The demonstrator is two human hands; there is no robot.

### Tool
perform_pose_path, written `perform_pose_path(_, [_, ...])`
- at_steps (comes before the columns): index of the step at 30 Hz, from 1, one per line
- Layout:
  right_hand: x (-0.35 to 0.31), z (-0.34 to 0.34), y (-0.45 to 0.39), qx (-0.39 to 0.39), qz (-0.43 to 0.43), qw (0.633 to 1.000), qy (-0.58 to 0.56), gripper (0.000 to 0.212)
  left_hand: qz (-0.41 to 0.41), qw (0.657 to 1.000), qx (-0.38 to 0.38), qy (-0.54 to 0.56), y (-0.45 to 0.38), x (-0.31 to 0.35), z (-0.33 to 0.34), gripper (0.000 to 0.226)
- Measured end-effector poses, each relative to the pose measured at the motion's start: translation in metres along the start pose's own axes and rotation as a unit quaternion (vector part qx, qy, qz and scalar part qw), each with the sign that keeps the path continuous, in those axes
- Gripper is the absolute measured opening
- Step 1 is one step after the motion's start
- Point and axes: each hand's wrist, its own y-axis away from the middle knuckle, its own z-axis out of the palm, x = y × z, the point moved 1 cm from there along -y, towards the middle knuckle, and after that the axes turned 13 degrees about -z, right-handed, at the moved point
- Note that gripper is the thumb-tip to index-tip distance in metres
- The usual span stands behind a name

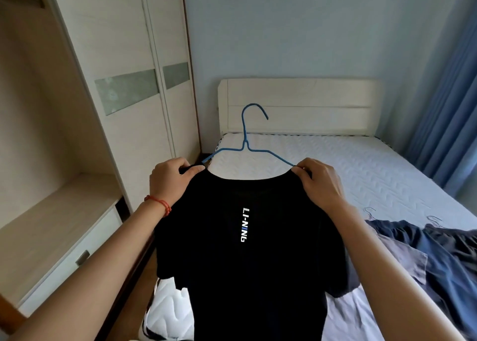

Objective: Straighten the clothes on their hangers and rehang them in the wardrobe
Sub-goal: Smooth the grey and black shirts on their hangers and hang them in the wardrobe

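- A black short-sleeved T-shirt (247,258) with white and blue "LI-NING" lettering running down its middle hangs in the centre of the view, held up over the near end of the bed.
- It sits on a thin blue wire hanger (246,144), whose hook stands upright above the neckline in front of the headboard.
- The left hand (171,179) grips the T-shirt's left shoulder, thumb and fingers curled round the fabric where the hanger's arm enters it.
- The right hand (318,183) pinches the right shoulder in the same way, fingertips at the hanger's other arm.
- The two hands are well apart, one at each side of the neckline.
- A red string bracelet (158,203) circles the left wrist.
- The open pale wood wardrobe (51,139) stands at the left, with a bare shelf and a drawer below; its sliding doors with grey-green glass bands are further back.
- The bed, with a white quilted mattress (361,165) and a white padded headboard (302,105), fills the right and far side.
- A pile of dark blue and grey-lilac clothes (426,250) lies on the mattress at the near right, with thin wire hanger hooks poking out at its far edge.
- Blue curtains (446,113) hang along the right edge, beside a pale blue wall.
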Motion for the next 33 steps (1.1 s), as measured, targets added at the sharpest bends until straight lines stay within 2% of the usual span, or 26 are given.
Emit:
perform_pose_path(7, [0.053, 0.051, -0.04, -0.039, 0.05, 0.998, 0.014, 0.021, -0.022, 0.997, -0.069, -0.008, -0.067, -0.024, 0.079, 0.036])
perform_pose_path(16, [0.133, 0.173, -0.124, -0.108, 0.13, 0.985, 0.033, 0.021, -0.071, 0.986, -0.152, -0.015, -0.175, -0.101, 0.207, 0.037])
perform_pose_path(20, [0.171, 0.238, -0.139, -0.151, 0.156, 0.976, 0.017, 0.02, -0.101, 0.97, -0.218, -0.023, -0.198, -0.15, 0.258, 0.029])
perform_pose_path(25, [0.232, 0.325, -0.141, -0.199, 0.171, 0.965, 0.001, 0.019, -0.13, 0.95, -0.28, -0.04, -0.207, -0.217, 0.325, 0.008])
perform_pose_path(28, [0.268, 0.377, -0.136, -0.217, 0.177, 0.96, -0.004, 0.021, -0.148, 0.944, -0.287, -0.064, -0.204, -0.257, 0.368, 0.007])
perform_pose_path(33, [0.325, 0.46, -0.13, -0.208, 0.183, 0.961, 0.022, 0.026, -0.164, 0.947, -0.252, -0.114, -0.194, -0.312, 0.451, 0.018])
